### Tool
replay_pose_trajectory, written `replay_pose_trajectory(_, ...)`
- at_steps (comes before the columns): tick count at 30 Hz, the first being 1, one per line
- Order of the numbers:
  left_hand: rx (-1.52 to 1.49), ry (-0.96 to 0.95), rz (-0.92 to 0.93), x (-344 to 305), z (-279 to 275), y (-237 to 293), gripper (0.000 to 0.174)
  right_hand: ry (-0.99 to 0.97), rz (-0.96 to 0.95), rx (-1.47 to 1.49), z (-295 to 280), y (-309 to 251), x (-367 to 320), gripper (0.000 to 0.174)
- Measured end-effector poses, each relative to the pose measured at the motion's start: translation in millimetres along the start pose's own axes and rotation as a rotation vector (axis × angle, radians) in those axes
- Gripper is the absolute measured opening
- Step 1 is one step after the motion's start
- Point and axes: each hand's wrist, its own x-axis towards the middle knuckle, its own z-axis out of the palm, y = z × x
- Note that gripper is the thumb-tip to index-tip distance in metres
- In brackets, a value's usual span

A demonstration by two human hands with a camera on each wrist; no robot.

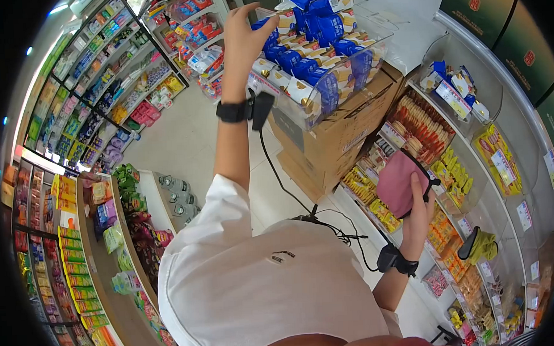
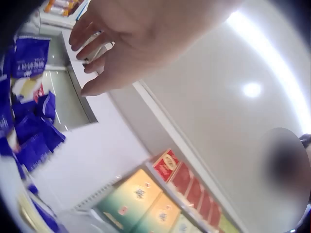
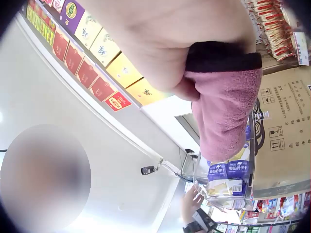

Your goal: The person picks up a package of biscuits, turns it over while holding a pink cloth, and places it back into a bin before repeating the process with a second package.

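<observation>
In the head view my left hand [image 1: 243,41] is raised at the left corner of a clear plastic bin [image 1: 314,112], its thumb and fingers apart. Blue and white snack packets [image 1: 320,29] fill that bin. The left wrist view has the same hand [image 2: 126,43] with loosely extended fingers and nothing in them, beside blue packets [image 2: 31,121]. My right hand [image 1: 420,213] grips a pink fleecy cloth [image 1: 396,183] with black edging, thumb across its face. Up close, the pink cloth [image 3: 223,111] hangs from the hand by its black band [image 3: 218,57].
Cardboard boxes [image 1: 325,149] support the bin. Curved snack shelves [image 1: 469,183] stand at the right, with a green cloth with black trim [image 1: 480,246] on one. Further shelves [image 1: 101,242] line the left. A black cable [image 1: 283,179] hangs from the left wrist across the front.
</observation>
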Motion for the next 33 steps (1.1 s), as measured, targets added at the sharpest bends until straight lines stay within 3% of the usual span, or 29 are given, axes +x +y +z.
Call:
replay_pose_trajectory(3,0.06,-0.227,-0.14,0.6,15.1,-22.4,0.06,-0.057,-0.029,-0.001,-2.6,4.4,1.3,0.045)
replay_pose_trajectory(4,0.026,-0.32,-0.184,0.0,12.8,-15.0,0.05,-0.061,-0.025,-0.002,-3.4,5.1,2.4,0.044)
replay_pose_trajectory(8,0.055,-0.234,-0.017,-7.2,19.8,-26.5,0.04,-0.042,-0.005,0.003,-6.5,4.8,2.8,0.042)
replay_pose_trajectory(14,-0.09,-0.344,-0.264,-11.6,16.6,-16.5,0.048,-0.061,-0.013,-0.02,-7.3,4.6,3.2,0.043)
replay_pose_trajectory(17,-0.154,-0.326,-0.249,-8.7,1.1,-1.3,0.051,-0.07,-0.014,-0.026,-6.4,4.1,2.9,0.044)
replay_pose_trajectory(20,-0.316,-0.049,-0.095,-10.1,-23.9,43.7,0.052,-0.058,-0.014,-0.007,-6.4,0.5,6.3,0.048)
replay_pose_trajectory(24,-0.71,-0.018,-0.164,-28.8,-55.8,121.4,0.056,-0.013,-0.03,0.152,8.0,-18.3,7.0,0.049)
replay_pose_trajectory(27,-0.845,-0.222,-0.186,-57.3,-56.1,159.3,0.057,0.015,-0.166,0.21,16.1,-29.2,13.6,0.045)
replay_pose_trajectory(29,-1.099,-0.342,-0.274,-77.2,-50.2,190.0,0.057,0.067,-0.376,0.16,23.5,-34.3,14.7,0.041)
replay_pose_trajectory(30,-1.086,-0.394,-0.209,-86.9,-43.2,197.3,0.059,0.091,-0.433,0.194,35.8,-46.0,4.2,0.039)
replay_pose_trajectory(31,-1.089,-0.449,-0.208,-94.2,-40.5,205.1,0.06,0.202,-0.606,0.003,34.5,-45.7,4.8,0.041)
replay_pose_trajectory(33,-1.086,-0.544,-0.187,-103.5,-36.5,218.7,0.062,0.242,-0.922,-0.189,52.3,-57.6,-15.9,0.038)
